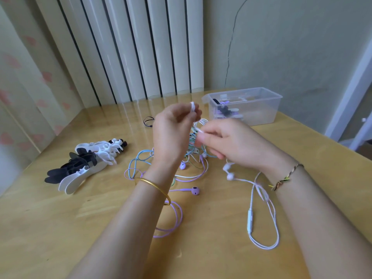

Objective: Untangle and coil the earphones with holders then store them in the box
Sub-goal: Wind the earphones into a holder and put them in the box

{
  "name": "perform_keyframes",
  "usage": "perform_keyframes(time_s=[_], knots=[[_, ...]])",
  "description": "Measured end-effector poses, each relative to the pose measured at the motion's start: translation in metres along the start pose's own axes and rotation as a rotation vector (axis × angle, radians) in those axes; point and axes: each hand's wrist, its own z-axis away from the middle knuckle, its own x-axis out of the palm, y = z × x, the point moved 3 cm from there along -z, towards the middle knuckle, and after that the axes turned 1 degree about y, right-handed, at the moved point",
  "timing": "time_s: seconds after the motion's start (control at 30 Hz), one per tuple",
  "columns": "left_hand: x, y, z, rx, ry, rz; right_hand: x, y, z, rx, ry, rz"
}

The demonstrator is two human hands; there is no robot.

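At the middle of the wooden surface [201, 248], head view: both hands were raised over the tangle of earphones [194, 158], a knot of blue, green, purple and white cable. The left hand [173, 127] stood higher, fingers curled, pinching a small white fitting [192, 106] at its fingertips. Whether it was an earbud or a plug could not be determined. The right hand [227, 143], lower and just right of the knot, pinched a white cable end [199, 130] between thumb and forefinger, with the other fingers curled. Motion blur obscured finer detail.

Governing relation: the knot lay directly below and between the two hands, about equally near to each. The white earphone lead [250, 218] ran out of it toward the person on the right side, passing under the right wrist, its inline remote lying lengthwise toward the near edge. In my judgement the white set was the one being drawn free, to be pulled up and away from the knot.

Surroundings: the holders [84, 166], black and white, lay piled well to the left, nearer the left hand. The clear box [247, 105] stood beyond the right hand at the far edge, apparently with some wound sets already inside. A purple earbud [194, 190] lay loose between the forearms. Purple loops crossed under the left forearm and could snag. A black loop [148, 120] lay apart, beyond the left hand.
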Motion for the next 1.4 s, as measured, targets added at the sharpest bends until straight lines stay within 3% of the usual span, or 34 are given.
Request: perform_keyframes(time_s=[0.1,0.23,0.4,0.5,0.57,0.67,0.73,0.83,0.9,0.97,1.07,1.13,1.2,1.3,1.4], knots=[[0.007,0.003,0.002,0.091,-0.217,-0.292,-0.015,0.006,-0.003,0.006,0.273,0.037],[0.012,0.011,0.005,-0.106,-0.427,-0.13,-0.025,0.02,-0.002,0.097,0.515,0.218],[0.009,0.012,0.006,-0.353,-0.521,0.099,-0.022,0.023,-0.002,0.152,0.523,0.279],[0.005,0.014,0.003,-0.646,-0.441,0.548,-0.016,0.025,-0.005,0.121,0.391,0.019],[0.004,0.013,0.0,-0.75,-0.293,0.754,-0.009,0.02,-0.004,0.125,0.244,-0.14],[0.004,0.009,0.0,-0.654,-0.123,0.739,0.003,0.013,0.0,0.132,-0.006,-0.193],[0.004,0.004,0.001,-0.508,-0.058,0.625,0.005,0.009,0.002,0.113,-0.063,-0.161],[-0.005,-0.002,-0.001,-0.187,0.022,0.27,-0.006,0.004,0.001,0.029,0.099,-0.167],[-0.005,0.0,-0.004,0.003,-0.058,-0.058,-0.016,0.008,0.0,0.01,0.29,-0.16],[0.0,0.004,-0.002,0.067,-0.225,-0.243,-0.021,0.017,-0.002,0.037,0.474,-0.107],[0.009,0.008,0.001,0.03,-0.393,-0.315,-0.022,0.027,-0.003,0.107,0.612,-0.051],[0.01,0.01,0.001,-0.069,-0.417,-0.216,-0.021,0.029,-0.003,0.117,0.624,-0.063],[0.008,0.012,0.0,-0.288,-0.392,0.114,-0.02,0.029,-0.005,0.102,0.582,-0.1],[0.008,0.015,0.001,-0.601,-0.334,0.576,-0.012,0.02,-0.006,0.065,0.408,-0.145],[0.007,0.017,0.001,-0.682,-0.211,0.84,-0.002,0.012,-0.004,0.054,0.19,-0.105]])
